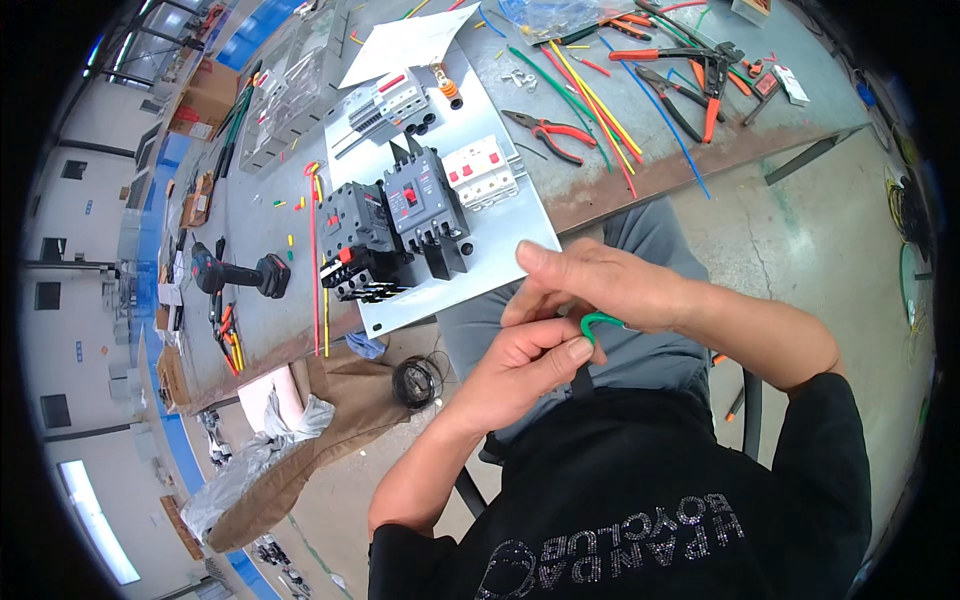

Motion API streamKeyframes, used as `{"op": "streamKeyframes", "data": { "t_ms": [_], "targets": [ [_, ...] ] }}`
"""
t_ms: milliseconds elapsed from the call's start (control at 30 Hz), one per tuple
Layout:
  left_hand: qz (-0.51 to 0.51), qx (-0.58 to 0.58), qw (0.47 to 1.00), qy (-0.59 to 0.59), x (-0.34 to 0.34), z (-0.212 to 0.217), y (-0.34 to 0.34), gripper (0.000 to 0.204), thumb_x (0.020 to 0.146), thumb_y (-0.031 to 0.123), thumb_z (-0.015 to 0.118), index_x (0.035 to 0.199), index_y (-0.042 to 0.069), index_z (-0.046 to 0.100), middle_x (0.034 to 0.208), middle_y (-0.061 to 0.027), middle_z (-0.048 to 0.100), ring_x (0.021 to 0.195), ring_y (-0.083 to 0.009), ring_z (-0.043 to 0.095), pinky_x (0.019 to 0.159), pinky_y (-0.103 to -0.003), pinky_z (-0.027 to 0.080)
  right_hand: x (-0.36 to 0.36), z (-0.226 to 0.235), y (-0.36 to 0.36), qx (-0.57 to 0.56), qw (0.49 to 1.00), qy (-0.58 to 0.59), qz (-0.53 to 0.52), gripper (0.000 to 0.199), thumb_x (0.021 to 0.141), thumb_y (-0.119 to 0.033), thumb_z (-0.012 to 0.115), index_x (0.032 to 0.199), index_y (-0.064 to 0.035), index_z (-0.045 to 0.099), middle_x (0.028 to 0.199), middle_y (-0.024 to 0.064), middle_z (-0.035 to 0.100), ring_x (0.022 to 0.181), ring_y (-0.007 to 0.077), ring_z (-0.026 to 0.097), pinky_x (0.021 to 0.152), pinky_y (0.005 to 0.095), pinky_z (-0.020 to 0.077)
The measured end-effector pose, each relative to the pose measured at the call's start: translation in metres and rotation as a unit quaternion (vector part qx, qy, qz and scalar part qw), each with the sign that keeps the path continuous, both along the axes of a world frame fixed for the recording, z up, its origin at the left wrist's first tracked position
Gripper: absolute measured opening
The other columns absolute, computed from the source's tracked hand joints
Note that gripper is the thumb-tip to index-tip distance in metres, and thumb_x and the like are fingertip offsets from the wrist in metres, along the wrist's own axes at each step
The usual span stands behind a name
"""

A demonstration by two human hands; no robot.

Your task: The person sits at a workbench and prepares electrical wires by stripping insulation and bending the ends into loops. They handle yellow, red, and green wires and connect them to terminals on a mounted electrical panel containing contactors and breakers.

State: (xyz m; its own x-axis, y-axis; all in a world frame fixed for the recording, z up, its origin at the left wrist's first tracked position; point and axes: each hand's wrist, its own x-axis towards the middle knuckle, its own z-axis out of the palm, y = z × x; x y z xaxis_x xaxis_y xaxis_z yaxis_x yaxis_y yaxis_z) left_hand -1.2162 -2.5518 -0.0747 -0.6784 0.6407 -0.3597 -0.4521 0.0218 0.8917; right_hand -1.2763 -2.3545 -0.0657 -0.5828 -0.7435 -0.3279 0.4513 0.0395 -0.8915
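A short green wire [598, 321], bent into a curve, sits between both my hands above my lap. My left hand [520, 372] pinches one end with thumb and fingers. My right hand [600, 285] closes over the other end, its forefinger stretched toward the grey mounting plate [500, 270]. On that plate stand black circuit breakers [425, 205], a black contactor [355, 235] and white breakers [485, 170].
On the grey workbench [260, 215] lie a black cordless drill [240, 272], red-handled pliers [550, 132], wire strippers [700, 75], and loose red, yellow, green and blue wires [590, 105]. A white paper sheet [405, 45] lies at the back. A wire coil [415, 380] and brown cloth lie on the floor.
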Motion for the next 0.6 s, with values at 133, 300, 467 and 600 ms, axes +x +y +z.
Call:
{"op": "streamKeyframes", "data": {
  "t_ms": [133, 300, 467, 600],
  "targets": [
    [0.028, -0.015, 0.999, 0.024, 0.011, 0.0, 0.007, 0.029, 0.11, 0.024, 0.059, 0.105, -0.001, 0.071, 0.071, 0.0048, 0.048, 0.064, -0.0049, 0.039, 0.059, -0.024, 0.032, 0.013, -0.008, -0.001, -0.001, 0.998, 0.001, -0.07, 0.084, 0.107, -0.066, 0.041, 0.103, 0.0096, 0.077, 0.097, 0.0178, 0.076, 0.089, 0.0218, 0.072, 0.087, 0.0337, 0.0561],
    [0.079, -0.027, 0.99, 0.112, 0.023, -0.008, 0.016, 0.023, 0.11, 0.017, 0.059, 0.102, -0.003, 0.068, 0.076, 0.0032, 0.052, 0.067, -0.005, 0.042, 0.061, -0.024, 0.036, 0.023, -0.011, -0.001, -0.003, 0.99, 0.025, -0.136, 0.082, 0.11, -0.06, 0.037, 0.086, 0.0073, 0.076, 0.081, 0.0143, 0.074, 0.075, 0.0175, 0.066, 0.071, 0.0296, 0.0517],
    [0.096, -0.019, 0.991, 0.09, 0.028, -0.012, 0.019, 0.021, 0.11, 0.014, 0.057, 0.102, -0.002, 0.067, 0.078, 0.0027, 0.053, 0.067, -0.0052, 0.042, 0.061, -0.024, 0.036, 0.026, -0.022, -0.004, 0.001, 0.984, 0.058, -0.169, 0.083, 0.111, -0.06, 0.036, 0.079, 0.0065, 0.074, 0.072, 0.0116, 0.07, 0.068, 0.0144, 0.061, 0.062, 0.028, 0.0464],
    [0.106, -0.022, 0.991, 0.084, 0.024, -0.015, 0.019, 0.023, 0.111, 0.016, 0.054, 0.106, -0.002, 0.067, 0.078, 0.0029, 0.052, 0.065, -0.0051, 0.041, 0.059, -0.023, 0.035, 0.016, -0.03, -0.01, 0.014, 0.985, 0.095, -0.144, 0.087, 0.11, -0.065, 0.032, 0.078, 0.0052, 0.072, 0.073, 0.0105, 0.069, 0.068, 0.0141, 0.061, 0.062, 0.0278, 0.0463]
  ]
}}
